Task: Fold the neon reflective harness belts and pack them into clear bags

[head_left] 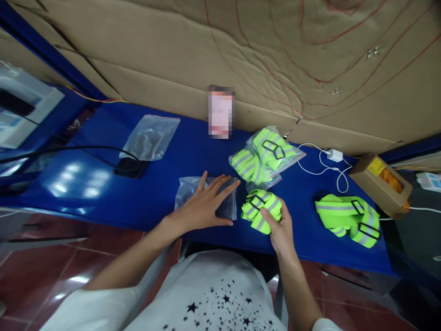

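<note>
Left grip point(200, 206): spread wide over a clear bag point(228, 205)
Right grip point(282, 229): clasping a bundled lime reflective strap point(257, 209)

Seen from the middle of the glossy blue table point(155, 193), a blurred pinkish upright rectangle point(221, 113) sits at twelve o'clock, a boxy white plug point(335, 155) between two and three, a yellow-labelled brown cardboard box point(372, 189) at three, and a thin black cable point(79, 147) toward nine.

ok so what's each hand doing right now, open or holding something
Left hand: open, spread over a clear, flat plastic bag.
Right hand: closed, holding a folded neon yellow-green fabric strap bundle with grey stripes.
</note>
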### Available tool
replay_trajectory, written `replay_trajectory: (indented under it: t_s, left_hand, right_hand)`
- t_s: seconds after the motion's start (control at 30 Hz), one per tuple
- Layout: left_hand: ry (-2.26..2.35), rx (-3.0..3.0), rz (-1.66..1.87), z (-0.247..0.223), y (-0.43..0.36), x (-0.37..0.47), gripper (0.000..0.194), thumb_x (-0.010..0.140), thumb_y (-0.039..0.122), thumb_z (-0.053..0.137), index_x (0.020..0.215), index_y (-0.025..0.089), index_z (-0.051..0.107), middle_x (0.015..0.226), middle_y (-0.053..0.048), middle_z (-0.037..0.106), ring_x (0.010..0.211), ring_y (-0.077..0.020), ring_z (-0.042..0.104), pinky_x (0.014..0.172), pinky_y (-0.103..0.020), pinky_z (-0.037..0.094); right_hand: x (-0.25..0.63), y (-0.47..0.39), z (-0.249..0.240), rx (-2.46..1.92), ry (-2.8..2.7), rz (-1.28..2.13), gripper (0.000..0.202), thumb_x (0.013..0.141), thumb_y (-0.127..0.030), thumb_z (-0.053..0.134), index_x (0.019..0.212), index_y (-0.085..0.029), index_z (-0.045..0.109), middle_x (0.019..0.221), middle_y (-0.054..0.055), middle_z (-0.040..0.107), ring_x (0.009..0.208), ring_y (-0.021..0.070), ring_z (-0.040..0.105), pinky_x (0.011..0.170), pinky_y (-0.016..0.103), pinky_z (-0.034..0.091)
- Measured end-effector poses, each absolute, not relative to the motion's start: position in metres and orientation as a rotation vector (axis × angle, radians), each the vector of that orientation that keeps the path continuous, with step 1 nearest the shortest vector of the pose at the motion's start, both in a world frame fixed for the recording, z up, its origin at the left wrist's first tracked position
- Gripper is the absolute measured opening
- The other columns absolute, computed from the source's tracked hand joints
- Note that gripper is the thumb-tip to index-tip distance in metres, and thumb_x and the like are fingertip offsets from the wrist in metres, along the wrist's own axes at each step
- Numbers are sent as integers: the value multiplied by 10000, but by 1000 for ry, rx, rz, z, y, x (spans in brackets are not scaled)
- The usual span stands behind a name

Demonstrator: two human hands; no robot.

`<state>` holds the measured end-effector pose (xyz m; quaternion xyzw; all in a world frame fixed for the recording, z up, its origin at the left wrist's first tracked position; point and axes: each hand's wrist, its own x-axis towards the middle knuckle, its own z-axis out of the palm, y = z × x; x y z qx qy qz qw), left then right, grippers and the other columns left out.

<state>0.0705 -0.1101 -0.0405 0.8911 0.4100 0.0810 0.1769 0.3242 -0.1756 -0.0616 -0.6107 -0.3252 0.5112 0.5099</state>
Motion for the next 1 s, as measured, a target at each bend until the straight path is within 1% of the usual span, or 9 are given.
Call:
replay_trajectory:
  t_s: [0.13, 0.23, 0.37, 0.47, 0.57, 0.67, 0.77, 0.87, 1.0]
  left_hand:
    - [1149, 2516, 361, -37, -117, 73, 1178, 774, 745, 704, 1655, 289, 69, 1654, -190, 313, 1544, -412, 270, 1245, -710, 3]
    - [1105, 2544, 454, -34, -126, 77, 1172, 780, 742, 701, 1654, 299, 58, 1640, -191, 324, 1542, -418, 267, 1249, -711, -4]
    - [1089, 2605, 543, -32, -133, 82, 1137, 817, 726, 676, 1651, 320, 17, 1608, -184, 367, 1519, -409, 314, 1248, -711, -19]
    - [1127, 2651, 536, -32, -133, 84, 1095, 853, 698, 657, 1651, 305, 19, 1570, -190, 411, 1490, -404, 358, 1244, -711, -9]
    - [1132, 2664, 580, -32, -133, 86, 1076, 868, 705, 629, 1648, 297, 9, 1537, -196, 437, 1453, -396, 403, 1245, -703, 26]
    - [1157, 2643, 646, -33, -134, 88, 1042, 889, 693, 608, 1641, 329, -14, 1497, -176, 477, 1400, -378, 457, 1244, -688, 64]
    - [1191, 2618, 623, -38, -137, 90, 1033, 886, 702, 605, 1641, 318, 14, 1471, -186, 494, 1348, -379, 491, 1211, -666, 165]
    - [1216, 2567, 581, -43, -140, 93, 1057, 851, 752, 606, 1641, 303, 66, 1513, -204, 452, 1332, -404, 485, 1140, -632, 267]
    - [1204, 2498, 520, -47, -144, 96, 1037, 845, 790, 567, 1639, 329, 86, 1483, -173, 484, 1266, -388, 517, 1120, -606, 265]
  right_hand:
    - [322, -174, -57, -1444, -702, 1261, 594, 767, -421, 850, 1280, -244, 608, 1111, 60, 750, 924, 232, 731, 794, 359, 618]
    - [320, -174, -52, -1440, -684, 1259, 583, 790, -423, 833, 1292, -250, 593, 1132, 59, 745, 946, 233, 732, 826, 368, 613]
    - [320, -171, -43, -1453, -906, 1233, 526, 794, -403, 835, 1259, -271, 625, 1149, 39, 739, 1006, 228, 716, 873, 350, 593]
    - [322, -169, -34, -1474, -1052, 1183, 520, 793, -407, 832, 1255, -269, 638, 1157, 46, 735, 1007, 234, 712, 856, 347, 598]
    - [323, -167, -26, -1475, -1118, 1162, 526, 806, -417, 819, 1276, -276, 630, 1177, 56, 728, 1006, 238, 712, 836, 348, 605]
    - [323, -163, -19, -1501, -1253, 1190, 514, 802, -426, 819, 1261, -280, 639, 1192, 59, 721, 1021, 243, 706, 828, 348, 604]
    - [324, -160, -14, -1522, -1346, 1187, 488, 807, -436, 811, 1239, -282, 643, 1164, 47, 727, 1005, 235, 705, 828, 345, 598]
    - [328, -158, -12, -1525, -1446, 1195, 469, 817, -442, 800, 1227, -280, 641, 1143, 43, 733, 990, 232, 704, 826, 343, 592]
    - [333, -155, -14, -1557, -1588, 1201, 469, 828, -466, 784, 1232, -279, 636, 1112, 37, 743, 940, 228, 708, 775, 329, 578]
